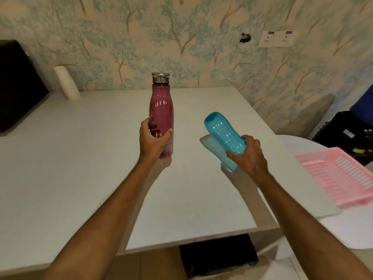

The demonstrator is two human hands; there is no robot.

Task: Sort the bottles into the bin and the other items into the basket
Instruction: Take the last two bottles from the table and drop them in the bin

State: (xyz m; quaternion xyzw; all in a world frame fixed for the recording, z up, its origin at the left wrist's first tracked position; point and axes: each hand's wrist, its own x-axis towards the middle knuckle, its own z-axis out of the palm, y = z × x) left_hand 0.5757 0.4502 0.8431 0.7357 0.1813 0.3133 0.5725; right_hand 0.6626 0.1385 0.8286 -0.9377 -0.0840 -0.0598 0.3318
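A maroon metal bottle (161,110) with a silver cap stands upright at the middle of the white table (80,168). My left hand (153,141) is wrapped around its lower body. My right hand (249,154) grips a translucent blue plastic bottle (224,134) near its neck end, tilted with its base pointing up and to the left, just above the table. The blue bottle's cap end is hidden by my fingers. A pink plastic basket (341,174) lies at the right, partly over the table's right edge.
A stack of white paper cups (66,82) stands at the back left by the wall. A black appliance (16,83) fills the far left. A round white table (323,225) sits under the basket, and a dark object (218,257) is on the floor below the table edge.
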